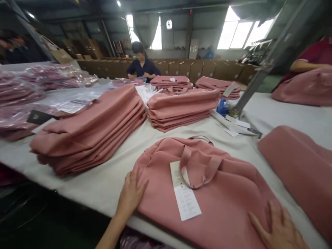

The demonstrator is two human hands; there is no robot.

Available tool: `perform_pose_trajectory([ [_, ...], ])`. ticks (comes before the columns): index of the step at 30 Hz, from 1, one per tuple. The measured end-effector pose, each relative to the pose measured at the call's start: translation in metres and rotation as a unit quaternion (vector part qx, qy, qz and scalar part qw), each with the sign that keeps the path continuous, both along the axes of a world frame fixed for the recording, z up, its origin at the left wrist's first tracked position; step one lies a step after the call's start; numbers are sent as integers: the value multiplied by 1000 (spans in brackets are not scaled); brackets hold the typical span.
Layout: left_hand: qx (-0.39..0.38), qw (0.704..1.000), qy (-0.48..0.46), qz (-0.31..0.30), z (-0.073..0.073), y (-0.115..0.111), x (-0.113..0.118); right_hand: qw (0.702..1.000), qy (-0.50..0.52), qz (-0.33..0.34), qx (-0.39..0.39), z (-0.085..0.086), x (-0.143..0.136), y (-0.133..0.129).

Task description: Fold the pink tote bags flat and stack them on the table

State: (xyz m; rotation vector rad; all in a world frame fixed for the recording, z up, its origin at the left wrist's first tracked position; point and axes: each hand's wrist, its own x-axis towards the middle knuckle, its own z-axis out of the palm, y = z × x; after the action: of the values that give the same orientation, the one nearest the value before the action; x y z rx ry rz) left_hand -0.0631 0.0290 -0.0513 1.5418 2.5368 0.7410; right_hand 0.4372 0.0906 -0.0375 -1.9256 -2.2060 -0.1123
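A pink bag [223, 207] lies flat on the white-covered table in front of me, its strap handles [207, 169] folded over its upper part. From the handle hangs a white paper tag [185, 200], resting on the fabric. My left hand [131, 190] rests on the bag's left edge, fingers stretched out. On the lower right of the bag lies my right hand [278, 224], fingers spread and palm down. Neither hand is wrapped around anything.
Stacks of folded pink bags stand at left [90, 128] and centre [181, 107]. Another pink bag [298, 166] lies at right. Plastic-wrapped bags [18, 86] fill the far left. A metal post [264, 69] rises near loose papers. A person [144, 65] works across the table.
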Motion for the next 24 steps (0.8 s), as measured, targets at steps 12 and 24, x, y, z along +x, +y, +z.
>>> perform_pose_trajectory([
  [12, -106, 967, -222, 65, 16, 10, -27, 999, -9, -33, -32, -9, 4, 8],
  [24, -9, 992, 128, 6, 28, -39, 0, 997, -7, 49, 55, 17, -43, -1],
])
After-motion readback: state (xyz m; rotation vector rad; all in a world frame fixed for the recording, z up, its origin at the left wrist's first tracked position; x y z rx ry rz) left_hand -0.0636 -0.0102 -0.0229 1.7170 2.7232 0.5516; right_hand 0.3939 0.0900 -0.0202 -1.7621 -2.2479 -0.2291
